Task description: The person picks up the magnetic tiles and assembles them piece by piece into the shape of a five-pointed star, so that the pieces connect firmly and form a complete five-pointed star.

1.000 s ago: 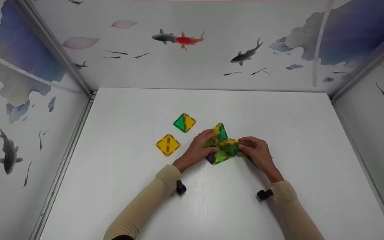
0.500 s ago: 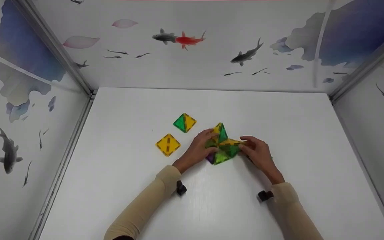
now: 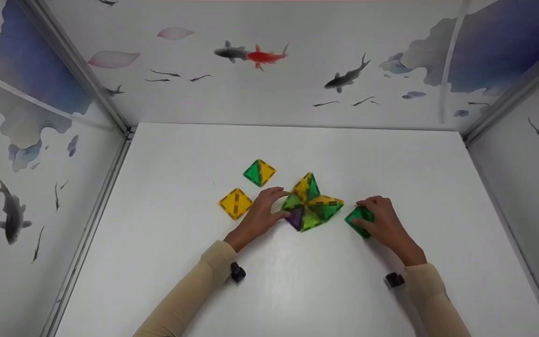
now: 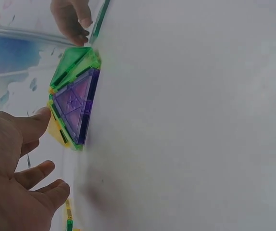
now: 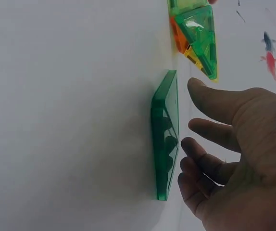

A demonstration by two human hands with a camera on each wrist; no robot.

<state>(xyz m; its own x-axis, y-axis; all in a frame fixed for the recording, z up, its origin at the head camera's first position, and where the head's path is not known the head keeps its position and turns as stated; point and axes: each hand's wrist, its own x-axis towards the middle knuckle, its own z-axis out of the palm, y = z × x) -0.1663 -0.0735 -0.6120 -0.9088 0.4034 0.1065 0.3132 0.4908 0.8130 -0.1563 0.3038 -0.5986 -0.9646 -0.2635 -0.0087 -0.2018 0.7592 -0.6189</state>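
Observation:
A raised star-like model of translucent magnetic tiles (image 3: pixel 318 210), yellow, green and purple, stands on the white table. My left hand (image 3: pixel 264 208) is at its left side, fingers and thumb spread. In the left wrist view the thumb tip overlaps the model's edge, close by the purple triangular tile (image 4: pixel 73 106); the other fingers are apart from it. To the model's right lies a flat green magnetic tile piece (image 5: pixel 158 144). My right hand (image 3: pixel 384 222) hovers over it with loosely bent fingers, and the right wrist view shows a gap between fingertips and piece.
Left of the model lie two flat diamonds of paired tiles, one all yellow (image 3: pixel 236 203) and one green and yellow (image 3: pixel 259 172). White walls (image 3: pixel 288 103) with painted fish enclose the table at the back and both sides.
My left hand has drawn back left from over the model, uncovering its left side. My right hand has left the model's right tip and moved right, over the green piece.

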